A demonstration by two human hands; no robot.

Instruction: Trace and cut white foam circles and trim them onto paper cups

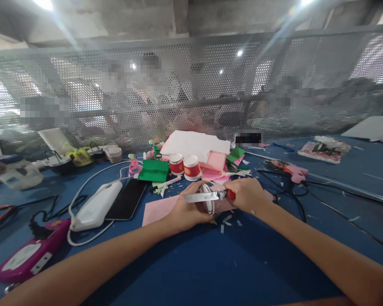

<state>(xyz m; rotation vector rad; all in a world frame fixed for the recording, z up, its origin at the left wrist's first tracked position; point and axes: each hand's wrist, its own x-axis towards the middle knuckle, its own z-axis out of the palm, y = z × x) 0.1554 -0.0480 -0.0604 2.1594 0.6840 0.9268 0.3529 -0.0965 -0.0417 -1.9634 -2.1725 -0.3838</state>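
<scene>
My left hand [187,210] is wrapped round a small paper cup [208,203] lying on its side above a pink sheet [159,209] on the blue table [210,263]. My right hand [247,194] grips the red handle of a knife [201,196]. Its blade points left and lies across the cup's rim. Small paper scraps [226,221] lie just below the hands.
Two red-and-white cups [185,166], green paper [153,171], pink pieces and white foam [194,144] are heaped behind the hands. A phone [127,199], a white power bank [95,206] with cable and a purple device [32,255] lie left. A glue gun [290,170] and black cables lie right. A perforated metal screen stands behind.
</scene>
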